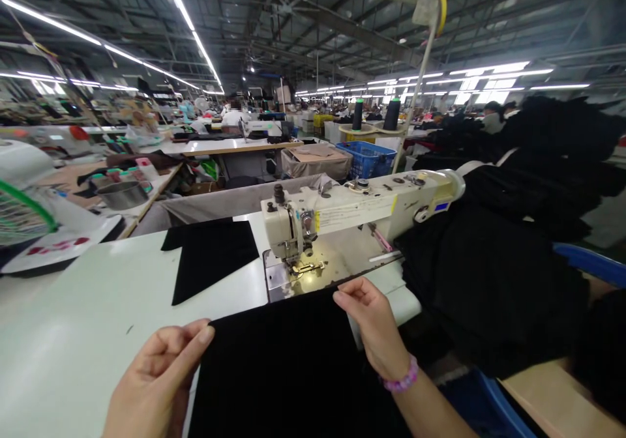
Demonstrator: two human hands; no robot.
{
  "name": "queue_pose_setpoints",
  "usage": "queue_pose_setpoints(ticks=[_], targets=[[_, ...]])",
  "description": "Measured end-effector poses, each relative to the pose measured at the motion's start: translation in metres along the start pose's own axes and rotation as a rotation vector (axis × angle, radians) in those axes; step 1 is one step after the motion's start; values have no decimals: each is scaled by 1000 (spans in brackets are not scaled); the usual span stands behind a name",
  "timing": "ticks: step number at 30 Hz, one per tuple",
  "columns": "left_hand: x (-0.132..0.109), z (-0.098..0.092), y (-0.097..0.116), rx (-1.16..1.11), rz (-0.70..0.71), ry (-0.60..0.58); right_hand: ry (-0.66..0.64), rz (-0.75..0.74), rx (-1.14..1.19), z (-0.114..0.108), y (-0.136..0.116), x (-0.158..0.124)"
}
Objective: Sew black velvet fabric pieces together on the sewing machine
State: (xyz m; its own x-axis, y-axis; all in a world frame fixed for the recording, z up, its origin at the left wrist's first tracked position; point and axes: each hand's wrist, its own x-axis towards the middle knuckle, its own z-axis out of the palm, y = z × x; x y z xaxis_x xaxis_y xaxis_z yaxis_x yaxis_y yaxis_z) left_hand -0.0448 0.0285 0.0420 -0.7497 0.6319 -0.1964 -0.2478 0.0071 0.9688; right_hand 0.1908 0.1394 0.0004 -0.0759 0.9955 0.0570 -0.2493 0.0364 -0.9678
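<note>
A piece of black fabric [283, 373] is stretched between my two hands in front of the sewing machine [342, 210]. My left hand [161, 373] pinches its upper left corner between thumb and fingers. At the upper right corner, my right hand [372, 324] pinches the same cloth; a beaded bracelet circles that wrist. The fabric's top edge runs just short of the machine's metal bed plate [278, 288], below the needle area. Another black fabric piece [215, 255] lies flat on the pale table [98, 321], left of the machine head.
A large heap of black fabric [493, 281] is piled right of the machine. Beyond it stand a blue basket [366, 158], thread cones [358, 115] and a thread stand pole [418, 86]. At left are a fan [24, 210] and a metal pot [122, 194].
</note>
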Motion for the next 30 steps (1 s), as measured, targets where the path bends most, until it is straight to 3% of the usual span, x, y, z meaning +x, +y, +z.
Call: queue_pose_setpoints(ticks=[2, 5, 7, 9, 11, 13, 16, 19, 25, 30], targets=[[5, -2, 12, 77, 41, -14, -57, -62, -66, 1, -1, -2], [23, -2, 43, 331, 199, -88, -267, -218, -299, 3, -1, -17], [41, 5, 62, 553, 321, -226, -442, -282, -423, 6, 3, -34], [63, 19, 69, 764, 425, -420, -592, -322, -451, 8, 13, -51], [83, 41, 57, 918, 490, -581, -666, -372, -432, 9, 27, -63], [100, 64, 31, 960, 502, -644, -667, -435, -447, 7, 43, -68], [111, 89, -17, 951, 511, -670, -628, -609, -565, -2, 61, -65], [112, 95, -48, 921, 527, -664, -611, -774, -691, -12, 67, -59], [112, 92, -54, 896, 552, -659, -563, -878, -817, -17, 60, -52], [126, 109, -53, 940, 505, -612, -512, -888, -857, -13, 56, -45]])
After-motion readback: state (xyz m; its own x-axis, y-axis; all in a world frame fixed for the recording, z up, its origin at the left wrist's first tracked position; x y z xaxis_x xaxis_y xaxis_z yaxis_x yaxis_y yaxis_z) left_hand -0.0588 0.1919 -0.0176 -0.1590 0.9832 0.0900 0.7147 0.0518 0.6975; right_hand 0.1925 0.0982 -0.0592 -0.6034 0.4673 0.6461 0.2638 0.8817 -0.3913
